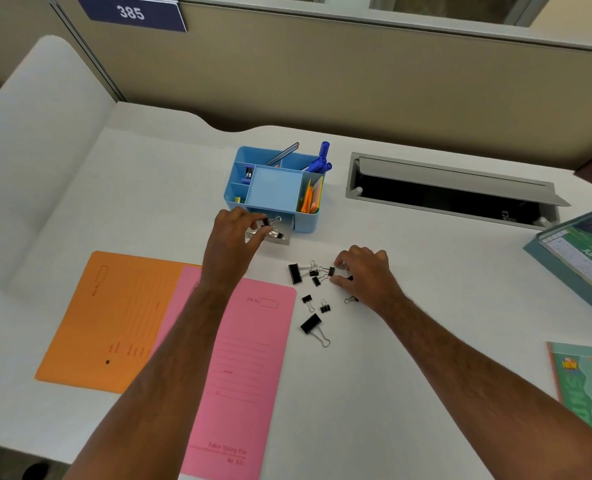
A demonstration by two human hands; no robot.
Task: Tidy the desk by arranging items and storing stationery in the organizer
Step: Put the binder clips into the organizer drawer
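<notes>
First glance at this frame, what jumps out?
The blue organizer at the desk's centre, its small front drawer pulled open while the left hand holds a binder clip over it. Just right, the right hand picks at a scatter of black binder clips. Orange folder and pink folder overlap at near left.

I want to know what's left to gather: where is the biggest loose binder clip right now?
In the head view, the largest binder clip lies on the white desk, nearest the person in the scatter, just right of the pink folder.
</notes>
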